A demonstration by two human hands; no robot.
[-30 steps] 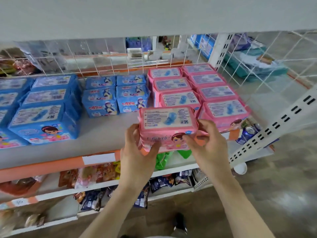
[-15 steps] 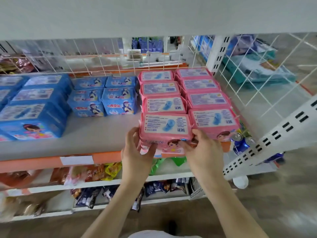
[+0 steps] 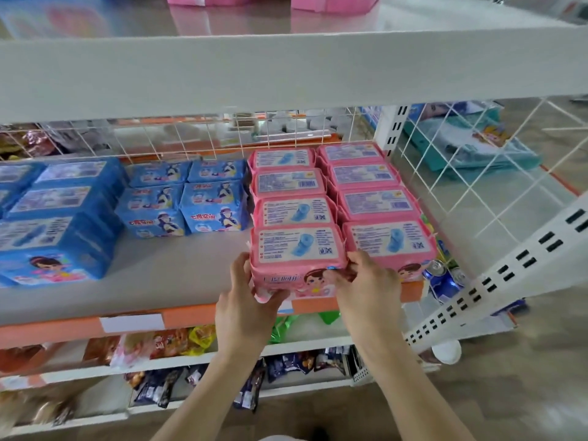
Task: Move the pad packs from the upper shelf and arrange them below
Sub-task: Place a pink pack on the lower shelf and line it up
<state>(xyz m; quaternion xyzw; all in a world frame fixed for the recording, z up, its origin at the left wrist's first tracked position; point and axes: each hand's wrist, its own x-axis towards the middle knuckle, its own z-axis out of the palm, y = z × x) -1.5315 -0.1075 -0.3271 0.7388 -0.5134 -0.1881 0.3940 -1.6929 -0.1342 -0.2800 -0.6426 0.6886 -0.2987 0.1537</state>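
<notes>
Shop shelving, white metal, wire mesh at the back. Upper shelf spans 12 o'clock. Top pink packs just poke into frame above it, cropped, so no count possible. Lower shelf is the target level.

Lower shelf layout:
- Two pink columns at 1–2 o'clock: left column and right column, touching side by side. Four deep each, counting the one in hand.
- Big blue packs at 9 o'clock, small blue packs between those and the pink block.
- Bare shelf in front of the small blue ones.

Front pack sits in the front slot of the left column, centre frame, label up. It butts against the pack behind it and the right column's front pack. Its front face hangs slightly over the orange price strip.

Left hand grip is wrapped on the pack's 9 o'clock end. Right hand grip is closed on the 3 o'clock end, fingers tucked against the neighbouring pack. Both are holding it, no release yet.

My read:
- This placement is nearly finished. It probably needs a nudge toward 12 o'clock to square it, then let go.
- The task is well along with eight packs down, but not done, since there's still pink up top.
- Free space for more looks like the bare strip at 8 o'clock of the pack.

Cans at 3 o'clock past the shelf end are not involved.
</notes>
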